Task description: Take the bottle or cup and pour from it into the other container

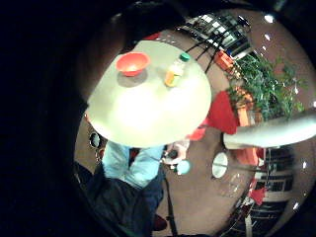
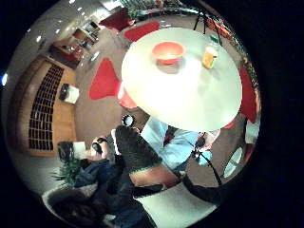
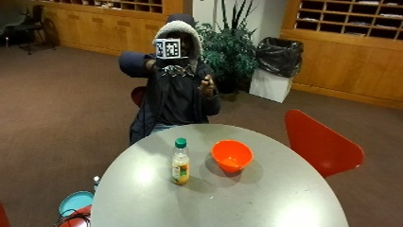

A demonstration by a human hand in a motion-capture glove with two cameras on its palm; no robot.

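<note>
A juice bottle (image 3: 180, 163) with a green cap and orange liquid stands upright on the round grey table (image 3: 252, 203). An empty orange bowl (image 3: 232, 155) sits just beside it. My gloved right hand (image 3: 173, 70) is raised high in front of the seated person's head, well above and behind the table, holding nothing. Both palm views look down from that height at the bottle (image 1: 176, 71) (image 2: 209, 54) and the bowl (image 1: 132, 63) (image 2: 168, 51) on the table (image 2: 185, 99). A gloved thumb (image 2: 135, 149) shows stretched out. The bare hand (image 3: 206, 85) is held at the chest.
A red chair (image 3: 318, 142) stands at the table's right side. A potted plant (image 3: 230, 47) and a bin with a black bag (image 3: 277, 66) stand behind the person. A teal round object (image 3: 75, 202) lies low beside the table's left edge.
</note>
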